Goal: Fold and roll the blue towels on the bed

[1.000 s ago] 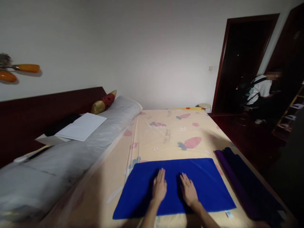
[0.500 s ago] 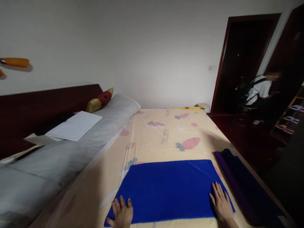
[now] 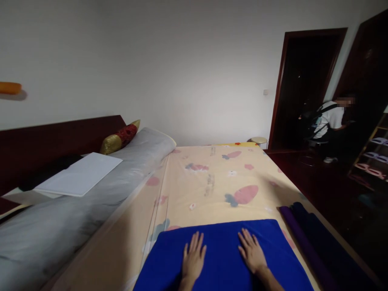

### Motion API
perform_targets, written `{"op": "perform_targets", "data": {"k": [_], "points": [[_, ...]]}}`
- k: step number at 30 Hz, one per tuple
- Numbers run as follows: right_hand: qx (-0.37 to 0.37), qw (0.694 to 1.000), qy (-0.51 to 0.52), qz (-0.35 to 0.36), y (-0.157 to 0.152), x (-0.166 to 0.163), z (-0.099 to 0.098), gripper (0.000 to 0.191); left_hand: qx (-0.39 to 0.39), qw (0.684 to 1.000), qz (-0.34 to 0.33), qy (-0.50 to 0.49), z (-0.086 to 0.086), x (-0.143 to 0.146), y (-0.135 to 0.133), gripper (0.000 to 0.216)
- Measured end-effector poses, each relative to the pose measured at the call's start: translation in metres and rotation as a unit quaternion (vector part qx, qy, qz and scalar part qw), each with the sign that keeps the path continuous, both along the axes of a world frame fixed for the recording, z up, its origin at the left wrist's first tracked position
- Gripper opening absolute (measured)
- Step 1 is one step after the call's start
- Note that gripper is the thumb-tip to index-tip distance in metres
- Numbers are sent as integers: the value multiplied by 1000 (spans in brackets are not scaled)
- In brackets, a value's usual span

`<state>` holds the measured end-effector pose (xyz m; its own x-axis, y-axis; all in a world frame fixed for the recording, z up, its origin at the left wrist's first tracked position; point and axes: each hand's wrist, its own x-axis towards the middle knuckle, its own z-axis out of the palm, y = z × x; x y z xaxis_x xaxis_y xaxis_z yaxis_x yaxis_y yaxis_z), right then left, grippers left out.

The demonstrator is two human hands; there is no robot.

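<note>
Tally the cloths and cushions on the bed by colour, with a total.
Blue towel, under left hand and right hand: 1
Purple rolled cloth: 1
Dark navy rolled cloth: 1
Red-and-gold cushion: 1
Total: 4

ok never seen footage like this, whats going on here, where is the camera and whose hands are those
There is no machine here. The camera sits on a person's head, looking forward and down, so the two bare hands at the bottom are the wearer's own. The left hand and right hand lie flat, palms down and fingers spread, on a blue cloth; neither grips anything. The cloth is spread on a bed sheet printed with carrots. Darker purple and navy cloths lie along the bed's right edge. To the left are a grey cover, a white sheet of paper and a red and gold cushion. Another person stands near the doorway.
</note>
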<state>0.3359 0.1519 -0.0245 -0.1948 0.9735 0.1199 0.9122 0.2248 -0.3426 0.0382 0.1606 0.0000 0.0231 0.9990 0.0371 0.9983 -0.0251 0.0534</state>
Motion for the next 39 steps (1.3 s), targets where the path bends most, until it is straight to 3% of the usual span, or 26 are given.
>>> {"op": "perform_targets", "data": {"k": [3,5,7,9,11,15,18,21,25,27,29,32,35,37,39], "points": [[5,993,-51,-107,13,78,-11,62,-10,986,164,38,4,-83,12,57],[5,987,-80,-137,14,119,-19,65,-8,981,189,46,3,-125,13,57],[5,982,-102,-157,14,136,-25,67,-7,980,193,55,1,-141,12,57],[12,978,-110,-176,14,124,-24,68,12,978,197,68,0,-126,13,57],[24,982,-94,-159,17,85,-17,65,47,984,159,68,1,-86,16,56],[18,1000,-15,1,24,-24,1,58,37,999,-24,-12,2,14,29,54],[-9,998,6,59,33,-60,8,57,-6,996,-74,-49,4,41,38,54],[-17,999,-12,28,41,-21,6,58,-10,999,-23,-31,4,2,44,56],[-4,991,-65,-113,41,95,-13,64,-3,987,159,19,1,-96,43,63],[-2,985,-85,-149,37,139,-26,68,-3,979,204,22,-3,-131,40,66],[-1,978,-104,-181,33,163,-38,70,-3,975,223,22,-6,-149,39,67],[7,969,-132,-209,34,171,-45,68,-12,973,227,22,1,-155,44,65],[22,966,-140,-217,39,157,-34,64,-53,970,233,35,20,-141,50,60],[54,964,-130,-225,38,130,-23,61,-40,974,217,50,30,-111,47,58],[89,969,-95,-211,29,85,-18,58,27,986,159,47,27,-63,34,56]]}}
